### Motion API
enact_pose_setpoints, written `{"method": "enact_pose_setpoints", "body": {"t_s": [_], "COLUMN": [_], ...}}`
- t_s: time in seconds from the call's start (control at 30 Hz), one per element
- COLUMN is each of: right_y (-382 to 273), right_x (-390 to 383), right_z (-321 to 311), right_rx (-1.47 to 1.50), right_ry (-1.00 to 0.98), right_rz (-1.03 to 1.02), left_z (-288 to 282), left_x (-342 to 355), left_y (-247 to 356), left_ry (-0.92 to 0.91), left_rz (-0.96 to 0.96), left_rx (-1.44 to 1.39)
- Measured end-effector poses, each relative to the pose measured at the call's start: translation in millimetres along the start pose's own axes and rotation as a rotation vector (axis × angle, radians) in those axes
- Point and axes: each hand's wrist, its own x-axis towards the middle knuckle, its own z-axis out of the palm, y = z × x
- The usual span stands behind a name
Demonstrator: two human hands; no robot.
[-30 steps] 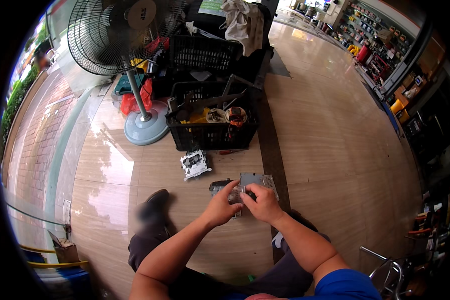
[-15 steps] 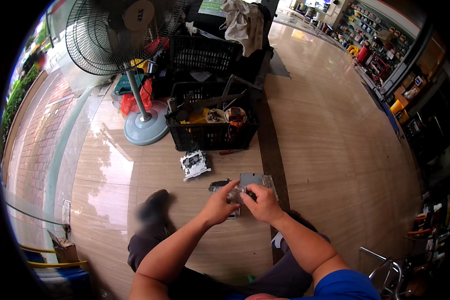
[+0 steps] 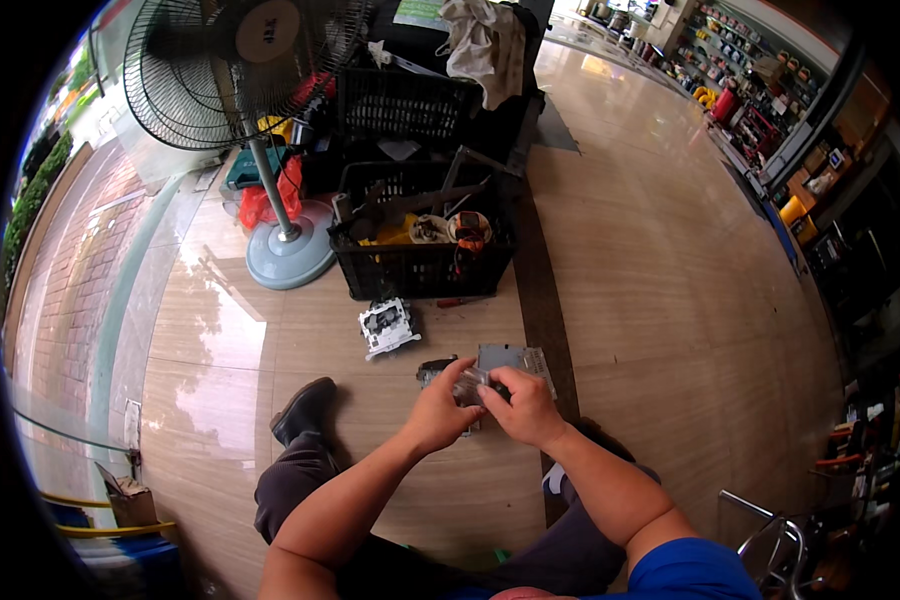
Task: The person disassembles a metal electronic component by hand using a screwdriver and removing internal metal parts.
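Note:
Between my hands is a small shiny grey part (image 3: 469,384), perhaps clear plastic or metal; its exact kind does not show. My left hand (image 3: 436,412) curves round its left side, thumb and fingers pinched on it. From the right, my right hand (image 3: 527,409) grips the same part with thumb and bent forefinger. Just beyond them a flat grey metal plate (image 3: 502,356) lies on the floor, partly hidden by the right hand. A dark piece (image 3: 434,368) sits beside the left fingertips. Farther off to the left rests a white-framed mechanism (image 3: 390,329).
A black crate (image 3: 425,272) full of tools and parts stands ahead, a thin red tool (image 3: 458,301) lying at its front. Left of it rises a standing fan (image 3: 290,258). My boot (image 3: 304,408) is at left, a chrome-framed seat (image 3: 760,512) at lower right.
The part between my hands has turned a little and looks glassier now. Both hands stay in nearly the same place. The view has shifted very slightly.

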Motion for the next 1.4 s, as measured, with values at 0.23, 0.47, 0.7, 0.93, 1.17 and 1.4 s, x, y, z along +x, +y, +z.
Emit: {"method": "enact_pose_setpoints", "body": {"t_s": [0.23, 0.47, 0.7, 0.93, 1.17, 1.4], "right_y": [-22.9, -68.3, -81.1, -83.8, -81.5, -84.5], "right_x": [5.4, -19.0, -42.4, -46.4, -50.5, -49.8], "right_z": [-16.2, -39.7, -11.3, -7.2, -5.6, -12.6], "right_rx": [0.022, 1.212, 1.541, 1.578, 1.585, 1.505], "right_ry": [0.082, -0.764, -0.979, -0.967, -0.940, -1.111], "right_rz": [0.005, 0.207, 0.012, -0.012, 0.026, 0.017], "left_z": [-7.6, -26.8, -24.0, -18.2, -20.5, -21.3], "left_x": [11.1, 11.4, 17.2, 20.7, 19.2, 17.2], "left_y": [-10.8, 15.5, 19.6, 22.5, 16.6, 24.1], "left_ry": [0.244, 0.338, 0.348, 0.376, 0.329, 0.351], "left_rz": [0.018, -0.059, -0.081, -0.089, -0.069, -0.088], "left_rx": [-0.100, -0.295, -0.272, -0.253, -0.224, -0.206]}}
